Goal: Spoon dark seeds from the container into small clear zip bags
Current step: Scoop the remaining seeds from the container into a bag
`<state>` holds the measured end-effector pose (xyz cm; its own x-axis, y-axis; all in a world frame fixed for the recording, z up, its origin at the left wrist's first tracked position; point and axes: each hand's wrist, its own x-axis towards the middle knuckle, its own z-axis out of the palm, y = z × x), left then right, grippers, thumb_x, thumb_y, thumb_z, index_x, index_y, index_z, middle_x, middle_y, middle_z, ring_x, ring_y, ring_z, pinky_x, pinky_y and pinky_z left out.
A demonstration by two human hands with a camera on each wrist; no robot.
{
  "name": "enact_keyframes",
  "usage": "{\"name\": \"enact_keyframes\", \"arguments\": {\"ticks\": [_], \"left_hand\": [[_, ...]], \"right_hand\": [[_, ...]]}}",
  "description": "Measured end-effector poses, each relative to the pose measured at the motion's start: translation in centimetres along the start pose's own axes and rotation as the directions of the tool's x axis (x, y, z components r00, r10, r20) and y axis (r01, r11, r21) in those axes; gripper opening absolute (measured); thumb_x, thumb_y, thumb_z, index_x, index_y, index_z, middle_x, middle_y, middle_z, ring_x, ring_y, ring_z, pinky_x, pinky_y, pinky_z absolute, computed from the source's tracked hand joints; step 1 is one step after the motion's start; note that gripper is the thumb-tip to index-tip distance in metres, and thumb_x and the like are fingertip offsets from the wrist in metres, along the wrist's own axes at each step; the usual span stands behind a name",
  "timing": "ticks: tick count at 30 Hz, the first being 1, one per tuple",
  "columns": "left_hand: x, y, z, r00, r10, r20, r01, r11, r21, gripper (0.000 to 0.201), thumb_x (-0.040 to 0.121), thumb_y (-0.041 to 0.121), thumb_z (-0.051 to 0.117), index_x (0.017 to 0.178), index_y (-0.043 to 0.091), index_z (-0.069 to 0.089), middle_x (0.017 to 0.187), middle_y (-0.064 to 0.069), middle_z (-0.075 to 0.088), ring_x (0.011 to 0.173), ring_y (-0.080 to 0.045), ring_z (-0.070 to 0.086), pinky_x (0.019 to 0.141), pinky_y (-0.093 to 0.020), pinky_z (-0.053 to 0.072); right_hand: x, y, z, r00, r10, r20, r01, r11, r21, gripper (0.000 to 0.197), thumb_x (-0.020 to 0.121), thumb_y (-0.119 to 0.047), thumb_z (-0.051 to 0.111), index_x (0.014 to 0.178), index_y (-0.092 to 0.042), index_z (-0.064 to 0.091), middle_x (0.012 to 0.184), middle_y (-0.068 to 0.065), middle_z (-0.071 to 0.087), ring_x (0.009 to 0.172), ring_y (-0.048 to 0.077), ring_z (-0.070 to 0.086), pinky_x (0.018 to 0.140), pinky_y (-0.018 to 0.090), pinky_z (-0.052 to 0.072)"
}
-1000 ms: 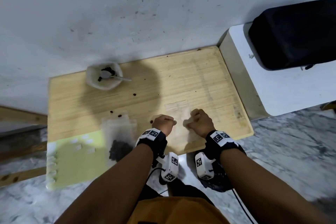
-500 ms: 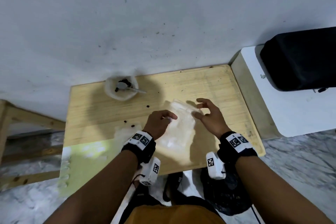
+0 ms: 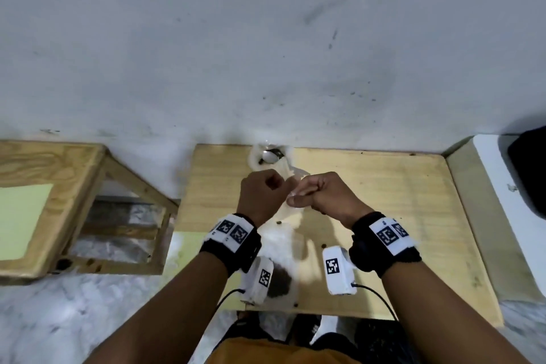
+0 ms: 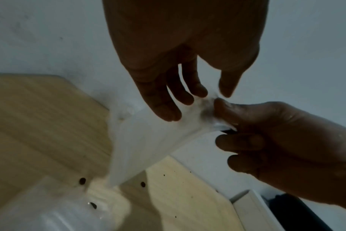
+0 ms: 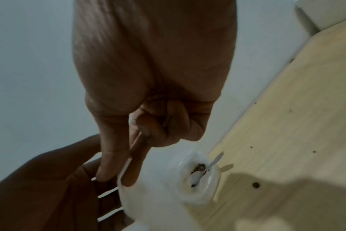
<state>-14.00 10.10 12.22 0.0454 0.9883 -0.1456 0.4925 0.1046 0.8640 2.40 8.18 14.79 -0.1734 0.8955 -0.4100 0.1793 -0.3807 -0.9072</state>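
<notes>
A small clear zip bag (image 3: 291,208) hangs above the wooden table (image 3: 399,201), held between both hands. My left hand (image 3: 276,186) pinches one side of its top edge with thumb and forefinger (image 4: 227,87). My right hand (image 3: 298,195) pinches the other side, thumb and index finger closed on the strip (image 5: 126,168). The bag (image 4: 148,140) looks empty. The white container (image 3: 267,155) stands at the table's far edge with dark seeds and a spoon (image 5: 213,162) in it. A filled bag of dark seeds (image 3: 279,284) lies near the front edge, partly hidden by my left wrist.
Loose seeds (image 4: 82,180) dot the table. A wooden frame (image 3: 74,186) stands to the left. To the right is a white box (image 3: 502,186) with a black item (image 3: 531,174) on it. A pale green sheet (image 3: 183,248) overhangs the table's left front. The wall is directly behind.
Both hands have lifted the clear bag off the table and moved it toward the container. They now pinch its top edge. The head view has shifted to the left.
</notes>
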Motion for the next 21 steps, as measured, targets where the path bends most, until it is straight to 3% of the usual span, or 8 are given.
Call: {"name": "enact_keyframes", "arguments": {"ticks": [2,3,8,11,14,16,18,21], "left_hand": [[0.5,-0.5,-1.7,0.997,-0.071,-0.009,0.069,0.987,-0.148,0.039,0.079,0.037,0.075,0.06,0.006,0.06,0.056,-0.008,0.065,0.055,-0.026,0.065,0.062,-0.045,0.06],[0.8,-0.9,-2.5,0.995,-0.101,-0.004,0.098,0.972,-0.212,0.036,0.08,0.031,0.075,0.061,0.004,0.06,0.058,-0.011,0.066,0.054,-0.025,0.066,0.064,-0.048,0.06],[2.0,-2.2,-4.9,0.985,-0.141,0.097,0.167,0.919,-0.358,0.031,0.085,0.02,0.075,0.066,0.002,0.058,0.06,-0.007,0.065,0.059,-0.026,0.067,0.073,-0.052,0.061],[2.8,-3.1,-5.9,0.982,-0.09,0.165,0.145,0.922,-0.36,0.026,0.089,0.011,0.069,0.07,0.0,0.057,0.062,-0.007,0.065,0.063,-0.024,0.068,0.073,-0.044,0.062],[3.5,-3.7,-7.0,0.983,-0.043,0.179,0.099,0.942,-0.321,0.024,0.09,0.004,0.062,0.073,-0.009,0.053,0.067,-0.013,0.068,0.065,-0.024,0.071,0.072,-0.043,0.062],[3.9,-3.6,-7.3,0.99,-0.039,0.133,0.073,0.963,-0.261,0.024,0.088,0.003,0.06,0.072,-0.013,0.051,0.069,-0.021,0.069,0.061,-0.021,0.072,0.067,-0.043,0.062],[4.1,-3.2,-7.4,0.993,-0.056,0.108,0.079,0.971,-0.226,0.024,0.087,0.005,0.059,0.067,-0.007,0.051,0.072,-0.027,0.07,0.06,-0.019,0.073,0.065,-0.042,0.062],[4.5,-2.8,-7.5,0.989,-0.071,0.132,0.098,0.972,-0.211,0.026,0.086,0.007,0.058,0.064,-0.005,0.052,0.068,-0.027,0.069,0.062,-0.023,0.073,0.067,-0.045,0.062]], "right_hand": [[0.9,-0.8,1.7,1.0,-0.006,-0.005,0.006,0.999,-0.031,0.008,0.08,-0.005,0.081,0.084,-0.005,0.074,0.074,0.002,0.07,0.041,0.0,0.044,0.044,0.014,0.032],[1.3,-1.1,2.5,1.0,0.005,-0.013,-0.005,0.999,-0.043,0.008,0.081,-0.01,0.081,0.085,-0.007,0.075,0.078,0.004,0.07,0.043,0.003,0.044,0.044,0.017,0.032],[3.0,-2.3,4.3,0.998,0.047,-0.051,-0.051,0.995,-0.086,0.007,0.084,-0.012,0.076,0.08,-0.006,0.076,0.054,-0.005,0.058,0.044,0.012,0.042,0.047,0.02,0.029],[3.9,-2.8,4.9,0.993,0.089,-0.073,-0.094,0.994,-0.058,0.014,0.08,-0.013,0.08,0.071,-0.011,0.069,0.052,-0.005,0.053,0.043,0.012,0.042,0.046,0.02,0.028],[4.6,-3.1,5.5,0.988,0.114,-0.107,-0.114,0.993,0.006,0.016,0.082,-0.017,0.079,0.073,-0.012,0.067,0.052,-0.005,0.052,0.042,0.014,0.044,0.044,0.019,0.028],[5.1,-3.0,6.3,0.985,0.081,-0.152,-0.084,0.996,-0.012,0.017,0.084,-0.014,0.077,0.073,-0.011,0.064,0.051,-0.005,0.053,0.039,0.015,0.043,0.044,0.02,0.028],[5.6,-2.8,7.0,0.976,0.029,-0.215,-0.04,0.998,-0.05,0.024,0.086,-0.01,0.074,0.068,-0.01,0.058,0.052,-0.003,0.052,0.037,0.016,0.043,0.043,0.021,0.03],[6.4,-2.4,7.0,0.946,-0.068,-0.318,0.015,0.986,-0.164,0.028,0.088,-0.008,0.068,0.065,-0.012,0.054,0.059,0.0,0.062,0.037,0.005,0.045,0.041,0.021,0.035]]}}
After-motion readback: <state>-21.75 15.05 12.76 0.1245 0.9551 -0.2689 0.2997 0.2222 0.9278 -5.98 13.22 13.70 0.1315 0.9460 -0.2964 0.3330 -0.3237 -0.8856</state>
